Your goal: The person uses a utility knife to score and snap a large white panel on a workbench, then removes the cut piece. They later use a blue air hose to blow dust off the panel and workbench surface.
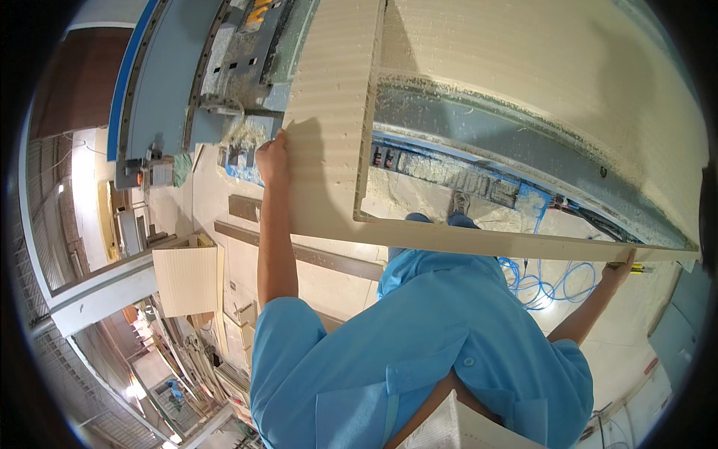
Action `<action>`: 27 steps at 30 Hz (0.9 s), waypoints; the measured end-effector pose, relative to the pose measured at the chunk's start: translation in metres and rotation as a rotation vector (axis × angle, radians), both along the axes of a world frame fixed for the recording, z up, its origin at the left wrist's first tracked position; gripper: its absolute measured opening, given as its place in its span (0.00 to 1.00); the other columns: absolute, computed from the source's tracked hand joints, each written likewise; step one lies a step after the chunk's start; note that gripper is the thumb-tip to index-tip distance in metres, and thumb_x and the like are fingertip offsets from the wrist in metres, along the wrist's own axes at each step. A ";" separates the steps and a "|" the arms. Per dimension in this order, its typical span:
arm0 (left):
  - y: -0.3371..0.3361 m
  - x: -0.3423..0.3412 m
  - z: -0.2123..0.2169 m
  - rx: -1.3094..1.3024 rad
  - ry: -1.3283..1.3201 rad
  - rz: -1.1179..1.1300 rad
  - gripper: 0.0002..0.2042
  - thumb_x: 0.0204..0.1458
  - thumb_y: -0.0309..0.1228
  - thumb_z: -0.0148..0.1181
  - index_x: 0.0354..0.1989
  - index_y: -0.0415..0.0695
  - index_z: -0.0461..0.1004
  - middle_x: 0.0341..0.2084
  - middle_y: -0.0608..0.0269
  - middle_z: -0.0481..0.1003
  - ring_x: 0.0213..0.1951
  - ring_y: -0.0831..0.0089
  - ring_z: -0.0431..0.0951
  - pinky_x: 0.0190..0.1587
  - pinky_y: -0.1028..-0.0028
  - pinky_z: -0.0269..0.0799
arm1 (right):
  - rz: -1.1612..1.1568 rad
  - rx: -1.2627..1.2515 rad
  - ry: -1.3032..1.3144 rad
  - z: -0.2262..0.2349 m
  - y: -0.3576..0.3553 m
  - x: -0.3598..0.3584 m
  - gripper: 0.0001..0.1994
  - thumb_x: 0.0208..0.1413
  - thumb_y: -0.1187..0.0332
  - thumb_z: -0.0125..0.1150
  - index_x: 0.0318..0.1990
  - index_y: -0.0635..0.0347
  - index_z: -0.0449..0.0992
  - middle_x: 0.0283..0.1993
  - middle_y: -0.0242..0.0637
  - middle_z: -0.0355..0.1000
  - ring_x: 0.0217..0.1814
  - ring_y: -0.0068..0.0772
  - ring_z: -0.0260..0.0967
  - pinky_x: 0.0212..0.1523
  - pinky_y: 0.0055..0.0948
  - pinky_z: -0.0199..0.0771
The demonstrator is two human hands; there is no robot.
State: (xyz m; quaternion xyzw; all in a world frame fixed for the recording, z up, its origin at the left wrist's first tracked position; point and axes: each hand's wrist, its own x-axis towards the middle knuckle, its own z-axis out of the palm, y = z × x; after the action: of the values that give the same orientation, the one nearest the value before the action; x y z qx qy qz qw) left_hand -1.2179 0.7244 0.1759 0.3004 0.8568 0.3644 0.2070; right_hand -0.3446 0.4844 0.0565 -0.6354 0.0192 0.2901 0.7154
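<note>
A pale, wood-coloured L-shaped board (329, 157) stretches across in front of me, with a wide arm at the left and a narrow strip running far to the right. My left hand (274, 159) grips the outer left edge of the wide part, the fist closed and some fingers hidden. Toward the strip's right end, my right hand (618, 272) holds it from the near side, its fingers partly under the board. Beyond the inner edge lies a large pale panel (516, 45) on the machine bed (449, 112), with sawdust along its edge.
A grey-blue machine (161, 82) with rails stands at the left. Blue hose (550, 288) lies coiled on the floor near my right arm. Dark strips (299, 254) lie on the floor below the board. Boxes (187, 280) and stacked offcuts (202, 355) stand at the lower left.
</note>
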 end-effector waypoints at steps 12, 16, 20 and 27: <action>-0.208 -0.064 -0.001 0.418 -0.220 0.221 0.17 0.58 0.40 0.62 0.24 0.38 0.79 0.18 0.72 0.70 0.21 0.81 0.63 0.26 0.75 0.59 | -0.015 0.138 -0.436 0.040 -0.103 -0.080 0.26 0.61 0.53 0.57 0.58 0.65 0.68 0.54 0.47 0.71 0.53 0.44 0.72 0.51 0.42 0.76; -0.294 -0.071 -0.035 0.556 -0.319 0.305 0.16 0.58 0.38 0.62 0.26 0.36 0.78 0.23 0.68 0.73 0.27 0.79 0.68 0.30 0.74 0.65 | 0.077 0.317 -0.502 0.080 -0.144 -0.055 0.26 0.60 0.54 0.55 0.56 0.69 0.69 0.53 0.50 0.72 0.54 0.47 0.71 0.54 0.45 0.74; -0.374 -0.067 -0.068 0.606 -0.597 0.366 0.19 0.62 0.39 0.56 0.48 0.32 0.75 0.43 0.58 0.77 0.44 0.70 0.75 0.48 0.71 0.71 | 0.096 0.593 -0.185 0.143 -0.161 -0.032 0.28 0.59 0.52 0.54 0.57 0.68 0.67 0.54 0.51 0.71 0.54 0.47 0.71 0.52 0.46 0.75; -0.496 -0.015 -0.144 0.888 -0.878 0.478 0.21 0.65 0.40 0.51 0.50 0.30 0.72 0.44 0.52 0.78 0.43 0.63 0.79 0.46 0.66 0.74 | 0.179 0.639 -0.327 0.259 -0.164 -0.081 0.32 0.61 0.53 0.45 0.61 0.77 0.60 0.60 0.55 0.65 0.64 0.47 0.64 0.66 0.43 0.63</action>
State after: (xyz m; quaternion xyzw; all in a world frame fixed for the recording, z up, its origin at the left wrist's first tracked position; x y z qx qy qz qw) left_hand -1.2328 0.2280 0.0317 -0.0174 0.5047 0.8069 0.3065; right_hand -0.4252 0.3205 0.3153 -0.4172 -0.2426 0.2373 0.8430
